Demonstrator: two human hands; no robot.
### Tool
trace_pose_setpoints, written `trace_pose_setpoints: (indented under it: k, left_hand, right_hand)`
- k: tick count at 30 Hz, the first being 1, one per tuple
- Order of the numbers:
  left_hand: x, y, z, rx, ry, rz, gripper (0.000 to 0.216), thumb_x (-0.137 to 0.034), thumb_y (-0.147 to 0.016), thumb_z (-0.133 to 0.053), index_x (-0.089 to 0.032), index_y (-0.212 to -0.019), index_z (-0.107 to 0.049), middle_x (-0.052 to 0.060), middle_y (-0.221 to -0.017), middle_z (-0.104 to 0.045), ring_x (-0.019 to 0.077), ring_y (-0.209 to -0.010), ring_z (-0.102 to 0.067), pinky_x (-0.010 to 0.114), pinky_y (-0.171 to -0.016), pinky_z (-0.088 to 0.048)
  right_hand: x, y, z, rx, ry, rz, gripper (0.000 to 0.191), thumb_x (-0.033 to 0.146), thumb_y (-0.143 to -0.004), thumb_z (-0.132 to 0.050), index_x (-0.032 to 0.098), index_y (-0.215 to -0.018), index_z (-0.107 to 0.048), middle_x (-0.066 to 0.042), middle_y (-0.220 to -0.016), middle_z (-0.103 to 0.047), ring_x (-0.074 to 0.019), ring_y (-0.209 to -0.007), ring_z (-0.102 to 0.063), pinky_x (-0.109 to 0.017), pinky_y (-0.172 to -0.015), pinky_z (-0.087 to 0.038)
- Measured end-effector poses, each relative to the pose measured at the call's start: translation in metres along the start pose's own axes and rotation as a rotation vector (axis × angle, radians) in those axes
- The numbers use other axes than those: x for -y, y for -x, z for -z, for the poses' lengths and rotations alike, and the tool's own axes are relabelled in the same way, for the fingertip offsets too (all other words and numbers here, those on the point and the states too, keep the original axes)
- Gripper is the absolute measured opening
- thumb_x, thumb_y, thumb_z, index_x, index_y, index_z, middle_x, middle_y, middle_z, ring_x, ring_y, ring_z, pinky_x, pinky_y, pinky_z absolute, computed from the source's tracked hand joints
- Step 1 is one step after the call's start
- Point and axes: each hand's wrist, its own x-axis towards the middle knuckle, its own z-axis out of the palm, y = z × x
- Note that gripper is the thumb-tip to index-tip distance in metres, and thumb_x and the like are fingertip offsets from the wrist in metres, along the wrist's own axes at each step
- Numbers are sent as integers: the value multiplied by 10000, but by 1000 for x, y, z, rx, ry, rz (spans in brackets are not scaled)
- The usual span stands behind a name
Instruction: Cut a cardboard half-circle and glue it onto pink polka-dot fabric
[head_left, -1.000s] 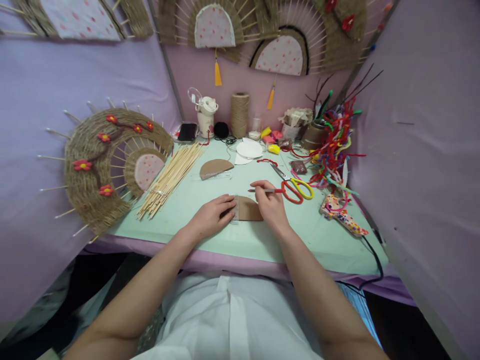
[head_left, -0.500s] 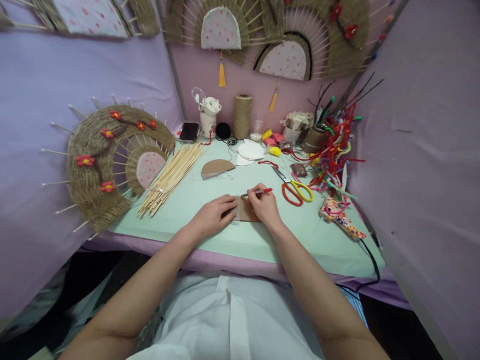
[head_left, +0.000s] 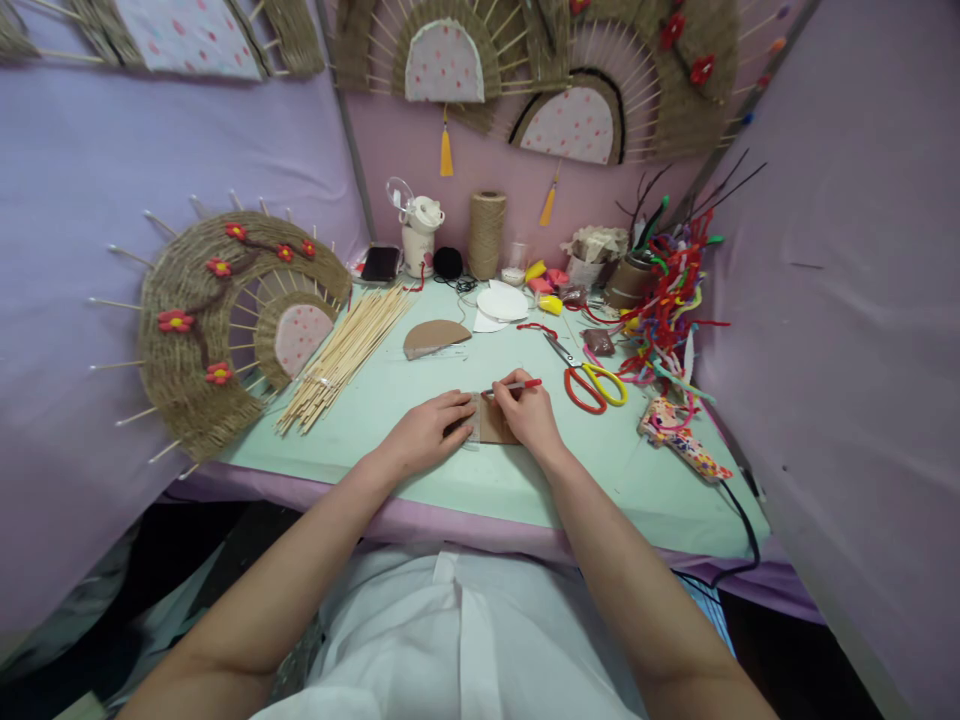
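My left hand (head_left: pixel 429 430) lies flat with its fingers stretched out, pressing on a clear ruler (head_left: pixel 475 428). Under the ruler is a piece of brown cardboard (head_left: pixel 496 426), partly hidden by both hands. The fingers of my right hand (head_left: pixel 534 418) are closed round a red pen (head_left: pixel 529 384), its tip near the upper edge of the cardboard beside the ruler. Farther back, a cardboard half-disc (head_left: pixel 436 337) lies with another clear ruler-like strip along its straight edge. Scissors (head_left: pixel 585 384) with red and yellow handles lie right of my right hand.
Thin wooden sticks (head_left: pixel 345 355) lie in a bundle at left, beside a twine-wrapped fan (head_left: pixel 187 300) with red flowers. Along the back stand a twine spool (head_left: pixel 487 235) and a white cup (head_left: pixel 418 248). Pipe cleaners (head_left: pixel 675 290) and a patterned glue gun (head_left: pixel 686 440) with cord are at right.
The camera view has shifted very slightly. My right hand and the pen have moved a tiny bit to the left; my left hand stays on the ruler.
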Motion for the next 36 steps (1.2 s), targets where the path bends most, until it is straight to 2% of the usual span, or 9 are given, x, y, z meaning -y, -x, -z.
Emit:
trace_pose_setpoints:
  k: [17,36]
  left_hand:
    - [0,0,0,-20,-13,-20,352,-289,-929,-483,-172,-1215,-651,90,-1322,-615,244,-1270,-533,400,-1067,-454]
    - [-3,0,1,-18,33,-3,360,-319,-933,-474,-191,-1220,-649,92,-1322,-613,237,-1268,-534,404,-1070,-447]
  right_hand:
    - [6,11,3,23,19,35,169,335,-831,-532,231,-699,-526,18,-632,-641,-160,-599,-590,-269,-625,-422]
    - [12,47,8,67,81,100,205,340,-863,-512,230,-694,-474,28,-641,-573,-138,-568,-515,-240,-572,-384]
